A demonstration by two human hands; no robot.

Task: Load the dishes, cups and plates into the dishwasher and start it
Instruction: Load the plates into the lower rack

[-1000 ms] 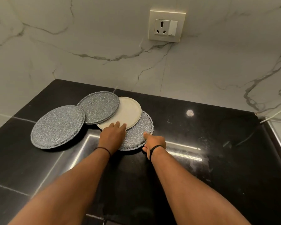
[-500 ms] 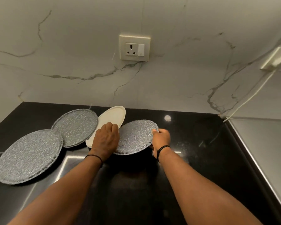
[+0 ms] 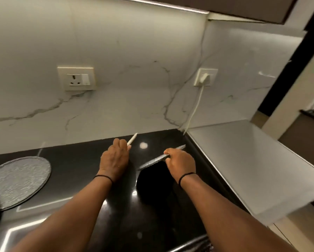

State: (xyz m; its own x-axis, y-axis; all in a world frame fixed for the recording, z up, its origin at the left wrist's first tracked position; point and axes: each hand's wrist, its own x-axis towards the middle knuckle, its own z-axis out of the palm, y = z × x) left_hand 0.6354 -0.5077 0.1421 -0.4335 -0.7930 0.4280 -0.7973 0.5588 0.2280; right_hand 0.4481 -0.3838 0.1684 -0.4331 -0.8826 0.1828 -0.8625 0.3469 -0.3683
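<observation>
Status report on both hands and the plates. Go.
Left hand grips white plate, lifted. Right hand grips grey plate, tilted, off the counter. Two grey plates left on counter. Nothing in the way.

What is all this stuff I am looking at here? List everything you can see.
white plate: one, cream-white, gripped edge-on above the counter
grey plate: one, speckled grey, gripped and tilted above the counter
grey plates on counter: two, speckled grey, far left, one cut off by the frame
counter: one, glossy black
wall socket: one, cream, empty
plugged socket: one, white, cable hanging down
steel surface: one, grey, right
left hand: holds the white plate
right hand: holds the grey plate
</observation>
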